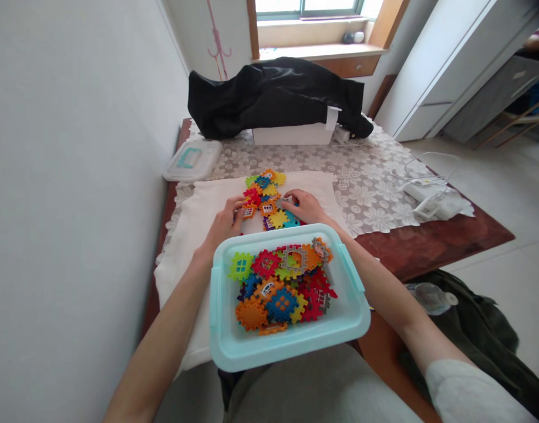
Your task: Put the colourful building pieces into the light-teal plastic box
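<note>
Small plastic building pieces (268, 189) with toothed edges lie on the white cloth, in orange, red, yellow, blue and green. At their left side my left hand (228, 218) has its fingers curled onto an orange building piece (248, 212) with a white window. My right hand (305, 207) is on the other side, its thumb and forefinger pinching the edge of a grey building piece (280, 203), partly hidden by the fingers. Just below that hand lie a yellow building piece (279, 220) and a teal one (292, 219).
Nearest my body, between my forearms, is a pale teal tub (221, 346) holding many more pieces. Its white lid (194, 160) rests at the table's left. A black cover (273, 97) drapes a white box at the back. A white packet (434, 202) lies at the right.
</note>
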A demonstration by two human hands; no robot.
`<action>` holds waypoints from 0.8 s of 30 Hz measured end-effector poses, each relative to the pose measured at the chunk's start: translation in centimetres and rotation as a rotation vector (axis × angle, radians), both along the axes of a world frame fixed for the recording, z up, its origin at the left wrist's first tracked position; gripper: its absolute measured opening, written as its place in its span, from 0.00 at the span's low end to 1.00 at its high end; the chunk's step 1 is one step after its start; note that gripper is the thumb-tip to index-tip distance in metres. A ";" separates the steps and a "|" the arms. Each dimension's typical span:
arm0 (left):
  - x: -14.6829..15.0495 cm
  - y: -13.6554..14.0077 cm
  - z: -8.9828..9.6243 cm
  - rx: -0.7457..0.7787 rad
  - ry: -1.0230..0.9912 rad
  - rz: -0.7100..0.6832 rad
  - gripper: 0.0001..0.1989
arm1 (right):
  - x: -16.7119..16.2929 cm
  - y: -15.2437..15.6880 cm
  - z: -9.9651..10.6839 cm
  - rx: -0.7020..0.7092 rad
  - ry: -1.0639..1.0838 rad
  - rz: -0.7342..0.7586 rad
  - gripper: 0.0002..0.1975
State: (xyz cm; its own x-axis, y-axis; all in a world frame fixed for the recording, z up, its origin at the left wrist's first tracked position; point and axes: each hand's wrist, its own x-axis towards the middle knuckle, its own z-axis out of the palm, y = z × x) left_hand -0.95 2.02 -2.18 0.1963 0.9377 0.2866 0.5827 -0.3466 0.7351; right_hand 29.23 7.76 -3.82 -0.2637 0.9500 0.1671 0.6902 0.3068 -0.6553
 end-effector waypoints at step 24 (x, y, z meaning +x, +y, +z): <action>0.4 -0.2 0.3 0.096 -0.325 0.199 0.17 | 0.2 -0.3 0.5 0.034 -0.067 0.075 0.17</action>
